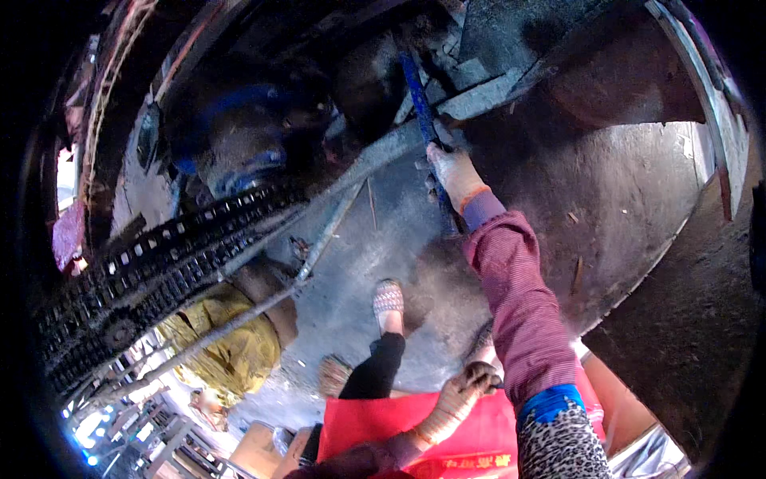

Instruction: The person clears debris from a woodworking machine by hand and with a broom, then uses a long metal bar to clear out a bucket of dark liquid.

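My right hand [459, 180], in a whitish work glove with an orange cuff, is stretched far forward and closed around a long blue metal bar [420, 100]. The bar runs up toward dark machinery and crosses a grey metal beam [479, 96]. Lower down, my left hand [461, 397], in a similar glove with dirty, dark fingertips, is held in front of the red apron [383, 419]. Its fingers are curled together, and anything inside them is hidden. A pink striped sleeve covers my right forearm, with blue and spotted cloth above it.
Heavy roller chains [175, 247] run along the left beside a dark machine with blue parts [239, 172]. Below them lies a yellow sack [227, 343], crossed by a metal rod [215, 343]. A large curved metal sheet [598, 199] stands at right. My shoe [388, 297] rests on the grey floor.
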A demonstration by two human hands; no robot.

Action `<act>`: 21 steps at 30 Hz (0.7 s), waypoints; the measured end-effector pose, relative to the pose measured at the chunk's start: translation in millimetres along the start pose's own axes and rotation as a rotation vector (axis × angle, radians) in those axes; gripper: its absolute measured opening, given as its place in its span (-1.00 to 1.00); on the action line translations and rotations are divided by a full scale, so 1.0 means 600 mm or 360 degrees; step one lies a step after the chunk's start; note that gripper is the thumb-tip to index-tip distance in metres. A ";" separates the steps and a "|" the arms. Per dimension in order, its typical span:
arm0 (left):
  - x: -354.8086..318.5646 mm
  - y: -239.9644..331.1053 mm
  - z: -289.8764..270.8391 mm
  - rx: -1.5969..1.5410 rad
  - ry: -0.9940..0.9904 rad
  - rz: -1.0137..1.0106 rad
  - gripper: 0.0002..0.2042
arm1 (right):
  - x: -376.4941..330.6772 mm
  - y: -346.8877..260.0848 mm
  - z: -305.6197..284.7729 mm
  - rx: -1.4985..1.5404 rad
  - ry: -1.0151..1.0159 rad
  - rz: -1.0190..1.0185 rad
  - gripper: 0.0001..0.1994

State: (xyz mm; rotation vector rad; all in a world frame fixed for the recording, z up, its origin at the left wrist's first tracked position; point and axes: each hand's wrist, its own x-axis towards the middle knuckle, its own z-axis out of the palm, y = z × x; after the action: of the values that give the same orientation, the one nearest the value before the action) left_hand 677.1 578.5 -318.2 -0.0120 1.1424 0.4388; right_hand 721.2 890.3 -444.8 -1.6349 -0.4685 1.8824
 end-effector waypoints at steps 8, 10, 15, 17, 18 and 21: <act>-0.001 -0.004 -0.028 0.0033 -0.0006 0.0060 -0.74 | -0.099 0.049 -0.028 0.0026 -0.0320 -0.0170 -0.49; 0.001 0.000 -0.028 0.0053 -0.0016 0.0051 -0.74 | -0.120 0.077 -0.048 -0.0444 -0.0326 -0.0424 -0.39; 0.010 -0.018 -0.038 0.0224 -0.0061 0.0052 -0.75 | -0.161 0.050 -0.039 -0.0115 -0.0030 -0.0379 -0.48; 0.012 -0.021 -0.028 0.0202 -0.0102 0.0025 -0.76 | -0.122 0.061 -0.058 -0.0115 -0.0232 -0.0459 -0.42; 0.012 -0.007 -0.021 0.0158 -0.0110 -0.0013 -0.76 | -0.134 0.027 -0.036 0.0185 -0.0237 -0.0279 -0.40; 0.015 0.001 -0.032 0.0069 -0.0068 0.0008 -0.77 | -0.182 0.012 -0.026 0.0545 -0.0284 -0.0038 -0.31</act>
State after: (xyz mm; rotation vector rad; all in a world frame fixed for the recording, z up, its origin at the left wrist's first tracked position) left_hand 663.1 577.3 -334.4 0.0381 1.1096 0.4166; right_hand 742.1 813.4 -368.3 -1.2410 -0.2192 1.9727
